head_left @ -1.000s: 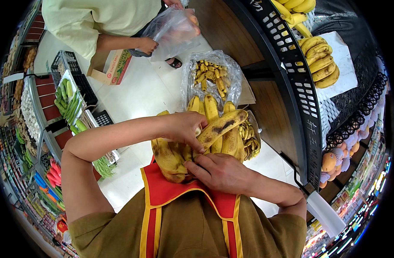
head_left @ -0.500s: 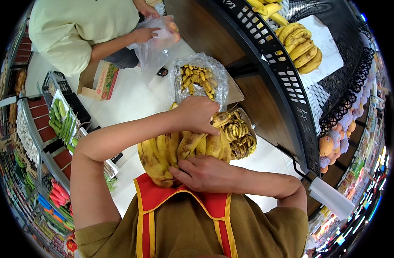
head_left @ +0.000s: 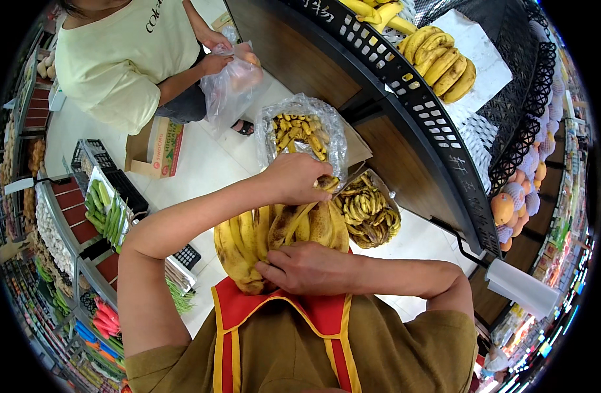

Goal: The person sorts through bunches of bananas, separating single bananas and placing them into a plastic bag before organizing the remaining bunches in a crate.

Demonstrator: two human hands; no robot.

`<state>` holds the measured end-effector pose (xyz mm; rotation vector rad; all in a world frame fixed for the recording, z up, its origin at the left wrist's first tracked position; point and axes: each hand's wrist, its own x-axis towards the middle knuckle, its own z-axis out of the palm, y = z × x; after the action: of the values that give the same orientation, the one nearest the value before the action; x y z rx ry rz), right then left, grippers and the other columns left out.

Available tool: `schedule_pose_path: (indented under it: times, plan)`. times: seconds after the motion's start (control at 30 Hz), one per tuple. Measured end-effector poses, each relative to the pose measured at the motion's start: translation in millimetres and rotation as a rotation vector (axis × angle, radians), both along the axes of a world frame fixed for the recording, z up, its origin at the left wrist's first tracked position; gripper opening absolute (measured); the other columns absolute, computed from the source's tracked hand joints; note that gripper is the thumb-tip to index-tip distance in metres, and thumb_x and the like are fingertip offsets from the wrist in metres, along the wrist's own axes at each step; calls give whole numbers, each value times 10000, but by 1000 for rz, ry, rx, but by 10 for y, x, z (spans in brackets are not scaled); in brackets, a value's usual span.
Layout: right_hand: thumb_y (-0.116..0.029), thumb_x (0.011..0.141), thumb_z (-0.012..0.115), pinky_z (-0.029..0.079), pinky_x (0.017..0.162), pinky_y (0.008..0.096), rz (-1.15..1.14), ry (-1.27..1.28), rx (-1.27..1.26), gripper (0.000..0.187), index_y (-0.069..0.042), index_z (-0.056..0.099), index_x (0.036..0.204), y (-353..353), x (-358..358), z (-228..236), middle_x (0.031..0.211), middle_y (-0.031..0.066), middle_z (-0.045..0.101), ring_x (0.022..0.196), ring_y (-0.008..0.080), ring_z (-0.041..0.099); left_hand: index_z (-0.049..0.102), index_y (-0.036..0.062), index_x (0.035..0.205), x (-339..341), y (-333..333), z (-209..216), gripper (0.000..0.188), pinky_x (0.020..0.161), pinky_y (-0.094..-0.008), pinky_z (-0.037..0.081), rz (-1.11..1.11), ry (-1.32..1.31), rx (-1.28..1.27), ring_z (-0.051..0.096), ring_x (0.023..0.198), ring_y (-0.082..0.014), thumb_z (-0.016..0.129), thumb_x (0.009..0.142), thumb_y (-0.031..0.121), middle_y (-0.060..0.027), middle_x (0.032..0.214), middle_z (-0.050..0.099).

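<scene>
A large bunch of yellow, brown-speckled bananas point(head_left: 246, 237) is held up in front of my chest. From the left, my left hand point(head_left: 295, 180) reaches across its top, fingers closed round the end of one browned banana point(head_left: 289, 223) that slants up and right. My right hand point(head_left: 308, 267) is curled against the lower front of the bunch, its fingers gripping the fruit. Parts of the bananas are hidden behind both hands.
Below stand a plastic-lined box of loose bananas point(head_left: 289, 130) and a carton of browned bananas point(head_left: 364, 208). A black-edged display point(head_left: 438, 124) holds more bananas point(head_left: 438, 62) at right. Another person point(head_left: 107, 65) holds a clear plastic bag point(head_left: 230, 88). Vegetable racks line the left.
My left hand has shifted slightly, still gripping the banana end, while my right hand stays on the bunch. The other person's hands have come together at the plastic bag. The whole view has shifted a little.
</scene>
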<state>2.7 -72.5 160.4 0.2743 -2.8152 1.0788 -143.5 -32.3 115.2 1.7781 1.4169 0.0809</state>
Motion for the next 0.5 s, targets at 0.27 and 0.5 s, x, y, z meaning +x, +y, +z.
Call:
schedule_pose_path:
  times: [0.27, 0.5]
  plan:
    - [-123, 726, 554, 468, 493, 298, 11, 4, -28, 350, 37, 508, 1034, -10, -6, -59, 734, 91, 509, 569, 216, 564, 608, 56, 850, 72, -99, 100, 210, 648, -400, 496, -107, 78, 337, 624, 792, -295, 616, 698, 200, -125, 779, 628]
    - [-108, 743, 524, 490, 510, 321, 53, -39, -31, 198, 26, 507, 888, -16, -70, 15, 693, 112, 529, 597, 232, 586, 660, 80, 767, 120, 36, 155, 110, 629, -375, 509, -753, 200, 183, 641, 748, -265, 587, 690, 109, -104, 768, 648]
